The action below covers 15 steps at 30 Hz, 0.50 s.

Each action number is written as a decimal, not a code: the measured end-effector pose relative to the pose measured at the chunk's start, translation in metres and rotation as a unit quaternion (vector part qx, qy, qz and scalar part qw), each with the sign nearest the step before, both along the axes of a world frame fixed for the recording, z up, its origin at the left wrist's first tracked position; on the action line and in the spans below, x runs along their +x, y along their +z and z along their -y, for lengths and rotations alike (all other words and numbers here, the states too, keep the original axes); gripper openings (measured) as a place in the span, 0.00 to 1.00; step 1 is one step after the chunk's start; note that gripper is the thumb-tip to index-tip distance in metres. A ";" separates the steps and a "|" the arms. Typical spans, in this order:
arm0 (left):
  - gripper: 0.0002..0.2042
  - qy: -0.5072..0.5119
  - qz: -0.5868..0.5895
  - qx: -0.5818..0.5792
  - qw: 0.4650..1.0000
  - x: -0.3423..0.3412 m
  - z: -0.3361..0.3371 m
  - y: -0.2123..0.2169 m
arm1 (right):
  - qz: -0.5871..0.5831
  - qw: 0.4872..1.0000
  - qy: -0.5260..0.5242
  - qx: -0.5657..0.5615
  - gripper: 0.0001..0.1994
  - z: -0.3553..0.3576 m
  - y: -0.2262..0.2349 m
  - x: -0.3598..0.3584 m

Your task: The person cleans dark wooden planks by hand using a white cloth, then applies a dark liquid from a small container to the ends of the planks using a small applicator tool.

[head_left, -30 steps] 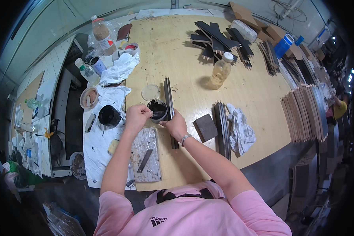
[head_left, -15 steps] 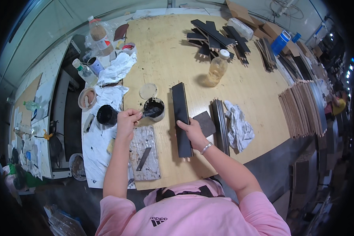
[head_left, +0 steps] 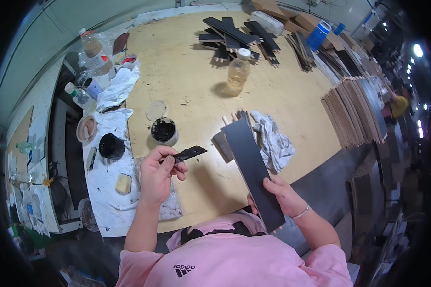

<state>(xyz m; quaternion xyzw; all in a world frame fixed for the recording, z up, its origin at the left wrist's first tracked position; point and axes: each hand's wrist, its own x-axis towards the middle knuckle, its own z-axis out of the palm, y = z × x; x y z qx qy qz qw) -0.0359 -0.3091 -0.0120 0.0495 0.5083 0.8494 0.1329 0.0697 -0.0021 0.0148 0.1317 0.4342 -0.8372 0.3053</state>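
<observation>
The dark board (head_left: 254,172) is now held up over the near side of the table (head_left: 292,105), closer to the body and turned more aslant than half a second ago. Its long axis runs from far left to near right; the broad face looks up, and light pegs show at both ends. The right hand (head_left: 280,198) grips it near its lower end, thumb on the face, fingers curled underneath. The scraper (head_left: 191,153) has come out of the cup (head_left: 168,141) coated in black paste, so loaded tool and board are both free, near each other but apart. The left hand (head_left: 158,172) pinches the scraper between thumb and fingers, its tip pointing right toward the board. Beyond the board lie a brown block (head_left: 222,146), partly hidden, and a crumpled white cloth (head_left: 275,146).
</observation>
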 end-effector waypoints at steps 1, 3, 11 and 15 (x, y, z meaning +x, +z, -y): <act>0.08 -0.008 0.002 0.002 1.000 0.005 -0.006 -0.001 | 0.002 1.000 -0.008 0.002 0.19 -0.004 0.003 0.010; 0.11 0.019 -0.108 -0.063 0.992 0.015 -0.019 0.000 | 0.007 1.000 -0.005 0.021 0.20 -0.011 0.007 0.027; 0.10 0.010 -0.408 -0.224 0.885 0.019 -0.046 0.020 | 0.002 1.000 -0.008 -0.028 0.22 -0.026 0.014 0.068; 0.11 0.009 -0.431 -0.232 0.872 0.019 -0.056 0.024 | 0.004 0.999 -0.017 -0.042 0.21 -0.028 0.014 0.078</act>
